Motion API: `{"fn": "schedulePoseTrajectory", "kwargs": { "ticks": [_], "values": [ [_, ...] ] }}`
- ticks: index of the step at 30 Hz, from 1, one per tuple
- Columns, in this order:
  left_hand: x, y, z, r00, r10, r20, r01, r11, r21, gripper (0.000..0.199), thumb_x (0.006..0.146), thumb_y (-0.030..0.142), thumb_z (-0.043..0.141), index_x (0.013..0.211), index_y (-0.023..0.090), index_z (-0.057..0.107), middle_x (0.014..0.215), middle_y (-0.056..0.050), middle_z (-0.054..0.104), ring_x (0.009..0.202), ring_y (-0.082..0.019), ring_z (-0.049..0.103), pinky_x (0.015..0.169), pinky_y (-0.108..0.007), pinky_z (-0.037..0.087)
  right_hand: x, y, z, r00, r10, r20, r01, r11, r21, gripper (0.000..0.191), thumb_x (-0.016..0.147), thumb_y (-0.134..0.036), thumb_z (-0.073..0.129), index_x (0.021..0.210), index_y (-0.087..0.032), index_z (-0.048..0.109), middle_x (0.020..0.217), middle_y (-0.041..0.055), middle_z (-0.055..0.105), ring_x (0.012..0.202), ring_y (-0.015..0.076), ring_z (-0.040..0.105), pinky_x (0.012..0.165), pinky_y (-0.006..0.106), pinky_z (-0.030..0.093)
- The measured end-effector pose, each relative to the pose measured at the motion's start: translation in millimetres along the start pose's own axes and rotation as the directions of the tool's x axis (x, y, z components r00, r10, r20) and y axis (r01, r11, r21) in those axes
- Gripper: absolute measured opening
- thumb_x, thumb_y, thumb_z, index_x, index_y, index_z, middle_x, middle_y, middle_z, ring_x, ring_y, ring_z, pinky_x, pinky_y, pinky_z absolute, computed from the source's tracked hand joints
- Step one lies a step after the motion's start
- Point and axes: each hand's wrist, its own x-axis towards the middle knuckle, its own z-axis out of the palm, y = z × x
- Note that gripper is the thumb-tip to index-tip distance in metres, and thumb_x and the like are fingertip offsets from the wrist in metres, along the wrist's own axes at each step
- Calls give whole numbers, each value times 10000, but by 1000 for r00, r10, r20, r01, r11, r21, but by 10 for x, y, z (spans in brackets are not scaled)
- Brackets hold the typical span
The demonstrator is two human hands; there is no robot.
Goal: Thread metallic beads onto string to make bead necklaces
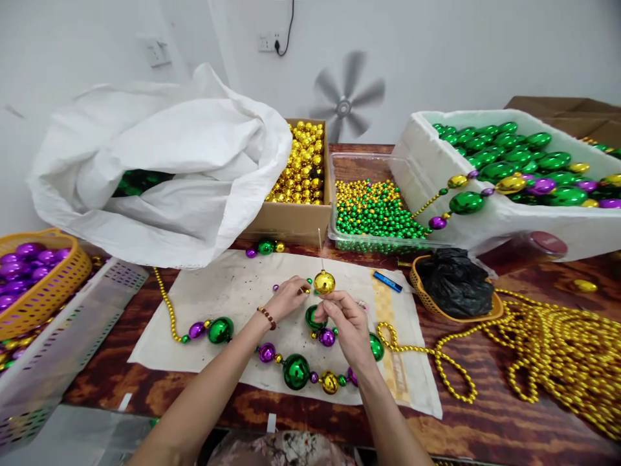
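Observation:
My right hand (345, 318) is closed below a large gold ball (324, 282), which sits on a thin upright needle (320, 249). A green ball (315, 317) and a purple ball (326, 337) hang just below and left of these fingers. Left of the gold ball, my left hand (290, 295) pinches a small gold bead (306, 290) at its fingertips; a small green bead (309, 281) shows beside them. A string with a big green ball (295, 371), purple balls and a gold ball (330, 382) curves across the white cloth (184, 349) below my hands.
Behind the cloth stand a cardboard box (286, 217) of gold balls, a clear tray (378, 241) of small beads and a foam box (485, 226) of green balls. A white sack (194, 142) rises left. Gold bead strings (557, 349) lie right; a fan (343, 107) spins behind.

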Motion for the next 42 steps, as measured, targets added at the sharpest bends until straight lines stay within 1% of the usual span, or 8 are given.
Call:
{"fn": "schedulePoseTrajectory", "kwargs": {
  "ticks": [9, 12, 15, 20, 29, 34, 37, 42],
  "values": [
    [-325, 155, -423, 926, -350, -141, 123, 634, -764, 269, 810, 377, 689, 985, 172, 691, 897, -47, 696, 774, -168, 637, 716, -283, 491, 49, -27, 270, 990, 34, 138, -38, 999, 27, 198, 879, -391, 647, 841, -198, 625, 700, 2, 686, 651, 148, 634, 679, 279, 526],
    [-370, 118, -459, 918, -338, -205, 147, 774, -616, 225, 848, 344, 647, 995, 177, 681, 937, -59, 688, 817, -186, 634, 761, -312, 487, -69, 160, 231, 982, 99, 162, -103, 995, 19, 231, 879, -410, 654, 819, -189, 622, 698, 8, 687, 646, 144, 628, 662, 267, 520],
    [-277, 74, -375, 951, -164, -262, 132, 982, -134, 149, 881, 229, 575, 968, 169, 679, 965, -90, 665, 911, -231, 600, 862, -380, 451, -219, 330, 169, 977, 144, 156, -145, 989, -4, 251, 884, -422, 648, 817, -182, 620, 685, 11, 684, 624, 139, 617, 638, 256, 508],
    [12, 59, -209, 986, -69, -151, 128, 894, 430, 185, 890, 138, 512, 980, 170, 671, 1037, -144, 629, 1027, -305, 511, 904, -468, 376, -335, 415, 88, 982, 148, 120, -142, 988, -53, 255, 901, -429, 622, 826, -185, 620, 691, 13, 691, 629, 138, 612, 634, 248, 494],
    [283, 63, -70, 998, 48, 50, -62, 942, 331, 152, 862, 130, 559, 900, 207, 685, 972, -104, 639, 1012, -274, 499, 901, -438, 357, -282, 460, 26, 985, 154, 81, -152, 988, -28, 262, 910, -437, 615, 863, -182, 649, 703, 16, 692, 639, 146, 635, 622, 249, 502],
    [247, 52, -206, 969, -119, -217, 75, 977, -202, 101, 841, 215, 611, 922, 193, 667, 976, -77, 651, 960, -234, 572, 923, -416, 413, -220, 514, 38, 993, 115, 8, -114, 992, -54, 286, 903, -463, 615, 883, -181, 656, 680, 12, 681, 608, 143, 626, 585, 239, 500],
    [80, 79, -403, 922, -297, -248, 80, 774, -628, 189, 864, 318, 614, 981, 179, 665, 942, -64, 669, 860, -191, 633, 820, -355, 485, -209, 523, 52, 994, 109, -7, -109, 990, -94, 305, 901, -481, 611, 874, -181, 658, 656, 7, 660, 585, 143, 614, 566, 240, 499],
    [-288, 192, -687, 903, -426, -59, -17, 102, -995, 276, 797, 292, 754, 1030, 152, 708, 863, -33, 694, 800, -130, 666, 779, -273, 515, -219, 524, 108, 995, 92, 31, -84, 978, -191, 322, 910, -484, 596, 875, -174, 675, 622, 11, 626, 564, 153, 588, 564, 259, 498]
  ]
}}
